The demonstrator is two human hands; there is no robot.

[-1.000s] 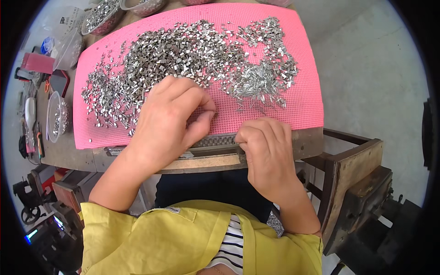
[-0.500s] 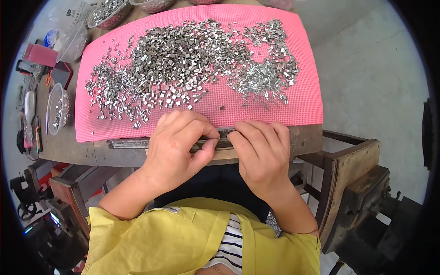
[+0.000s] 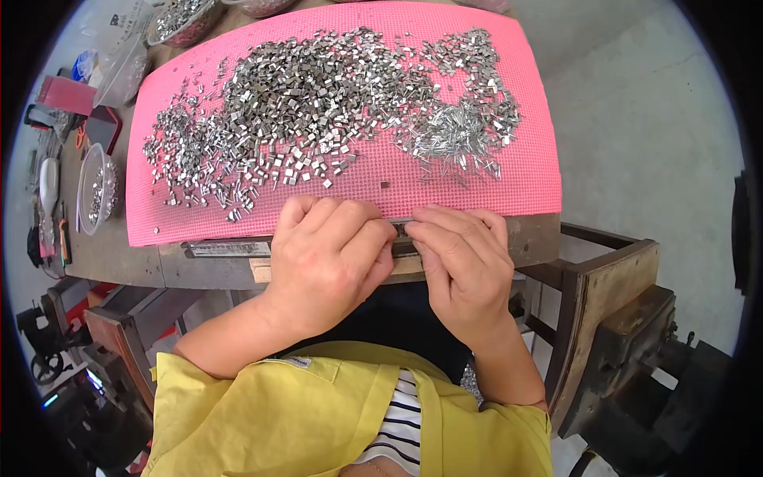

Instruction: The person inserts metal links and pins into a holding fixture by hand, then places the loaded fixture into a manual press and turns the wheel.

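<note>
Left hand [image 3: 330, 258] and right hand [image 3: 467, 258] have both edged slightly to the right along the front of the workbench since half a second ago, baring a pale wooden strip [image 3: 260, 270] just beside the left hand. From the left, a round clear tub [image 3: 97, 191] of small silvery pieces stands on the bench, near a pink foam mat [image 3: 191, 230] with a fine woven-looking texture. Along the mat's front edge lies a long, narrow metal bar [image 3: 230, 249]; its exposed left end is dark-edged with a duller silver-grey face, straight and slim, and it runs rightward until the hands cover it. Spread over the mat above is a broad heap of metal pieces [image 3: 294, 99], small and blocky, some bright as mirrors, others dull grey, thick in the middle and scattered at its left and lower edges. The left hand rests over the bar, back upward, fingers bent inward and thumb drawn close to the index finger; whether it pinches anything is hidden. Just above the gap between the hands, one dark square piece [image 3: 385, 184] lies alone on the mat. A short dark stretch of the bar shows between the fingertips. The right hand meets it from the other side, fingers bent and close together, thumb tucked beneath; its grip cannot be told. Farther up on the right is a tangle of thin, bright pins [image 3: 453, 135], like short needles.
</note>
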